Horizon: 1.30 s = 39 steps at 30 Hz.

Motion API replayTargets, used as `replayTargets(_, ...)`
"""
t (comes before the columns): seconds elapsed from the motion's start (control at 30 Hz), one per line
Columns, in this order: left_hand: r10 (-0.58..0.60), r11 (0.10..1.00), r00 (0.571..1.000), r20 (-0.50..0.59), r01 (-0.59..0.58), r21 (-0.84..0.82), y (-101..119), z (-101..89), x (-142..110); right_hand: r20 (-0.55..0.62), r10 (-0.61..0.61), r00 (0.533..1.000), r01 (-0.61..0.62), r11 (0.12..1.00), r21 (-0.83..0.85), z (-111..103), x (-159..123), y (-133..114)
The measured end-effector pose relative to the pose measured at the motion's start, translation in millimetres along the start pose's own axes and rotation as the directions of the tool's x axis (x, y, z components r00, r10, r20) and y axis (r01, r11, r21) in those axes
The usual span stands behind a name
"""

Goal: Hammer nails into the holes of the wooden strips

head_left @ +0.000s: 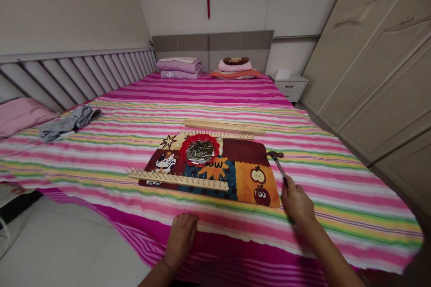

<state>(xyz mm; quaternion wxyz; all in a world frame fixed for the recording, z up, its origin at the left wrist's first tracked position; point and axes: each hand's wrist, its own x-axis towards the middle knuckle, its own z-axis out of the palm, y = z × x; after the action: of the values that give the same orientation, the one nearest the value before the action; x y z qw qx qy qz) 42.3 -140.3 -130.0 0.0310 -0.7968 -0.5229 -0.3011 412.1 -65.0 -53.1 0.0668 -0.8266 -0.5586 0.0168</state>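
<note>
My right hand [296, 199] is wrapped round the handle of a claw hammer [280, 167], whose head lies by the right edge of a patterned mat [247, 150]. With fingers curled under, my left hand [183, 231] rests on the bed's near edge; anything inside it is hidden. Between the hands and farther in, a wooden strip [188, 181] studded with a row of upright nails lies across the mat's front. Behind it, a red scalloped dish [183, 148] holds a heap of nails [201, 150]. Another nail-studded strip [232, 135] lies at the mat's far edge.
Plain wooden strips [215, 123] lie beyond the mat on the striped bedspread [336, 179]. Grey cloth [72, 122] and a pink pillow [23, 116] are at left beside the bed rail [84, 71]. Folded bedding [180, 67] sits by the headboard; a wardrobe [380, 76] stands right.
</note>
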Motion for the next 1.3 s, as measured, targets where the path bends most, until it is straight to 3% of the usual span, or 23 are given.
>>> replayTargets(0.27, 0.001, 1.0, 1.0, 0.006, -0.001, -0.015, 1, -3.3, 3, 0.012, 0.002, 1.0, -0.002, 1.0, 0.014, -3, 0, 0)
replayTargets(0.4, 0.034, 0.992, 0.999, -0.007, -0.035, -0.122, 10, -21.5, 14, 0.007, 0.005, 1.0, -0.005, 1.0, 0.006, -2, 0, 1)
replayTargets(0.57, -0.031, 0.994, 0.987, -0.157, 0.014, -0.109, 11, -60.7, 67, 0.006, -0.001, 1.0, 0.001, 1.0, 0.015, 0, 0, 2)
replayTargets(0.67, -0.115, 0.993, 0.98, -0.164, 0.112, -0.027, 0, -75.7, 114, -0.001, -0.004, 1.0, 0.004, 1.0, 0.018, 0, 0, 2)
replayTargets(0.77, -0.217, 0.976, 0.974, -0.068, 0.218, 0.007, -13, -77.9, 159, 0.004, 0.005, 1.0, -0.005, 1.0, 0.025, -1, 0, 1)
replayTargets(0.87, -0.32, 0.944, 0.942, 0.103, 0.308, 0.115, -22, -70.9, 194, 0.004, 0.009, 1.0, -0.009, 1.0, 0.027, 0, 0, 2)
replayTargets(1.03, -0.408, 0.898, 0.805, 0.43, 0.269, 0.348, -27, -55.5, 228, -0.032, 0.0, 0.999, 0.001, 0.999, 0.032, 5, 1, 4)
replayTargets(1.13, -0.432, 0.877, 0.762, 0.483, 0.229, 0.423, -27, -49.6, 239, -0.049, 0.002, 0.999, -0.001, 1.0, 0.029, 7, 1, 4)
replayTargets(1.3, -0.452, 0.867, 0.736, 0.504, 0.23, 0.442, -29, -43.5, 247, -0.042, 0.014, 0.999, -0.012, 0.999, 0.04, 8, 2, 5)
